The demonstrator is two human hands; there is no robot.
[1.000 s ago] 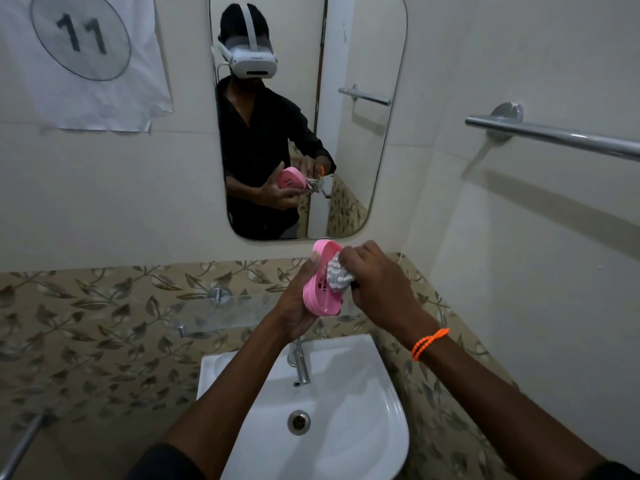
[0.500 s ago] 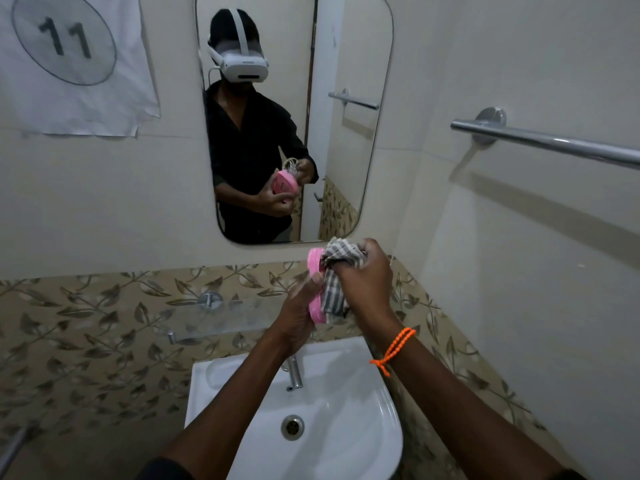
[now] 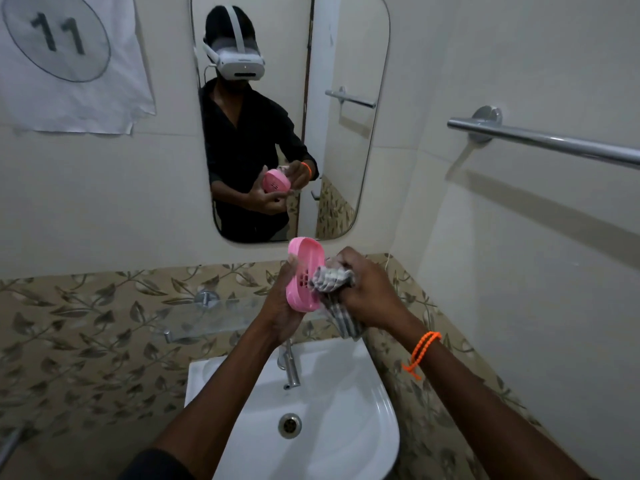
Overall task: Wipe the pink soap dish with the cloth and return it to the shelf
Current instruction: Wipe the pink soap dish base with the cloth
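Observation:
The pink soap dish (image 3: 304, 268) stands on its edge above the sink, its hollow side with small drain holes turned to the right. My left hand (image 3: 280, 303) grips it from behind and below. My right hand (image 3: 363, 289) holds a bunched grey checked cloth (image 3: 330, 282) and presses it into the dish's hollow. A tail of the cloth hangs below my right hand. The glass shelf (image 3: 207, 317) is mounted on the leaf-patterned tiles to the left, below the dish.
A white sink (image 3: 363, 427) with a chrome tap (image 3: 290, 365) lies right under my hands. A mirror (image 3: 346, 133) hangs on the wall ahead. A chrome towel bar (image 3: 540, 140) runs along the right wall. A paper sign with 11 (image 3: 69, 57) hangs upper left.
The cloth has slid from the dish's upper rim down into its hollow. The dish has turned so more of its inside shows. Both hands stay above the sink.

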